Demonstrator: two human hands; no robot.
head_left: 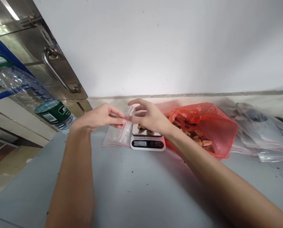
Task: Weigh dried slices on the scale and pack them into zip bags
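Note:
My left hand (103,116) pinches the red-striped edge of a clear zip-lock bag (124,136) between thumb and fingers. On the other side of that edge, my right hand (152,117) has its thumb and some fingers closed on the bag, with the index finger stretched out above. Partly beneath the right hand is a small white digital scale (148,144), its display reading about 116, decimal point unclear. A few brown dried slices (141,127) rest on its metal plate, partly hidden by the hand. More zip-lock bags seem to lie flat under the held one.
Right of the scale, an open red plastic bag (223,134) holds several brown dried slices (195,136). Farther right lie more clear zip-lock bags (269,136). A large water bottle (52,112) stands at the left table edge. A white wall (167,50) rises behind the grey table (122,193).

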